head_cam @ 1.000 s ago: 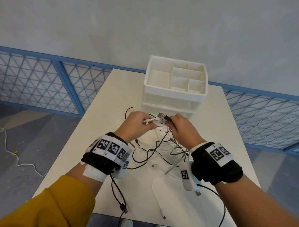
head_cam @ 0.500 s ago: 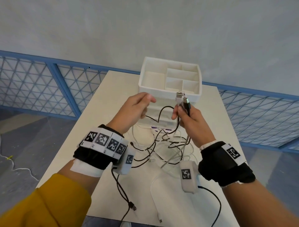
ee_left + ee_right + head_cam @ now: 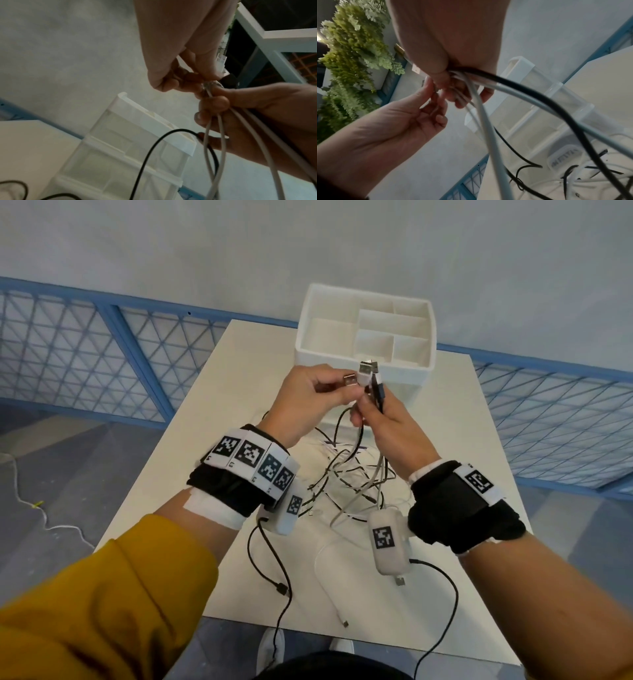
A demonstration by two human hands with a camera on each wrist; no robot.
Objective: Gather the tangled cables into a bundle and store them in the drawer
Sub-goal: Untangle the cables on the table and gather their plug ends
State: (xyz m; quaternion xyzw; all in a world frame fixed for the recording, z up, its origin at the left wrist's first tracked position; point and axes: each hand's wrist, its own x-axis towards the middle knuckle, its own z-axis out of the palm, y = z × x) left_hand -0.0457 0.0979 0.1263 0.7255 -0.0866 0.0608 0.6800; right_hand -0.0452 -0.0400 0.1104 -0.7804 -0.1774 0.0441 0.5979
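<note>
My right hand (image 3: 368,409) is raised before the white drawer unit (image 3: 404,371) and grips several cable ends (image 3: 366,371), white and black, plugs pointing up. My left hand (image 3: 337,386) pinches a small metal plug (image 3: 349,379) right beside them. The cables hang from the fist to a tangle (image 3: 352,484) on the white table (image 3: 212,412). In the right wrist view the cables (image 3: 481,108) run out from under my right hand (image 3: 450,88), with the left hand's fingers (image 3: 436,106) touching them. In the left wrist view, both hands meet at the plugs (image 3: 211,86).
The drawer unit carries an open divided tray (image 3: 342,292) on top; its drawers look closed. Wrist-camera leads (image 3: 270,559) trail over the table's near edge. A blue mesh railing (image 3: 102,364) runs behind the table. A white cord (image 3: 41,515) lies on the floor at left.
Both hands rose from the tangle on the table. The right hand lifted the plug ends, and the left hand, open half a second ago, now pinches a plug beside them.
</note>
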